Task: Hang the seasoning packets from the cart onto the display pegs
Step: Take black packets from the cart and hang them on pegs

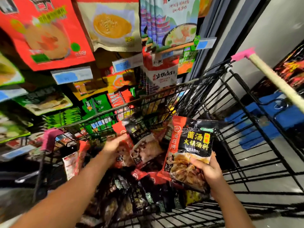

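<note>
Early days: cart (pixel 131 103) heaped with packets.
Right hand (pixel 207 171) grips a black packet (pixel 191 145), left hand (pixel 113 149) clutches a blurred second packet (pixel 127 146); neither hung yet.

Packets (pixel 141 191) lie in the cart (pixel 246 145), display pegs (pixel 125 63) behind.
</note>
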Action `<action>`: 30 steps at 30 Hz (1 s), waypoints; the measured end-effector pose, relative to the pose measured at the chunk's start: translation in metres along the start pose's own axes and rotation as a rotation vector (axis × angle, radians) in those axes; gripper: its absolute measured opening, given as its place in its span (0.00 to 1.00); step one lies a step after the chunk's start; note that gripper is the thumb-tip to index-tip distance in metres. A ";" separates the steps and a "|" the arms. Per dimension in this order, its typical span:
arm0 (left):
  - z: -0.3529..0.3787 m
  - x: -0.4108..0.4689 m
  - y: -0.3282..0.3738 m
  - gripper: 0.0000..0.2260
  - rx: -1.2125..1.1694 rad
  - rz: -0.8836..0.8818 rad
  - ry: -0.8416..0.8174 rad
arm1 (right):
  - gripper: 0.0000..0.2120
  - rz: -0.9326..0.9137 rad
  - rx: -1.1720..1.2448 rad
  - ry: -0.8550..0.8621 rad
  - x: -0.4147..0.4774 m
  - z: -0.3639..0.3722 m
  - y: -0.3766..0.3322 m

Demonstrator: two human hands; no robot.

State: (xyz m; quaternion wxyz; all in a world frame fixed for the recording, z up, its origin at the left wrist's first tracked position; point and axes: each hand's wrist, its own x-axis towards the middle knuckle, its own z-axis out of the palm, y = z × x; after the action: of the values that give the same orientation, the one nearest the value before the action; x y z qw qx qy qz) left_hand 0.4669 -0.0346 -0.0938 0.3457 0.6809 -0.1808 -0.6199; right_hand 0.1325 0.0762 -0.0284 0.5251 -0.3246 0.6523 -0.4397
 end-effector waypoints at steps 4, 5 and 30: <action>0.042 0.008 -0.057 0.27 0.025 -0.055 0.078 | 0.23 -0.009 0.045 -0.035 -0.001 0.004 0.004; 0.049 0.009 -0.060 0.30 0.049 -0.060 0.102 | 0.22 -0.001 0.041 -0.023 -0.003 0.003 0.001; -0.225 -0.144 0.036 0.10 -0.191 0.513 0.254 | 0.26 -0.157 0.045 -0.347 -0.065 0.206 -0.095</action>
State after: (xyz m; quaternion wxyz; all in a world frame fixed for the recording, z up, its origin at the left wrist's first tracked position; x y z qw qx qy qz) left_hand 0.6674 0.0935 0.0332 0.5735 0.6495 -0.2429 -0.4362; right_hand 0.3444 0.0477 0.0716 0.6009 -0.4336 0.5147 -0.4312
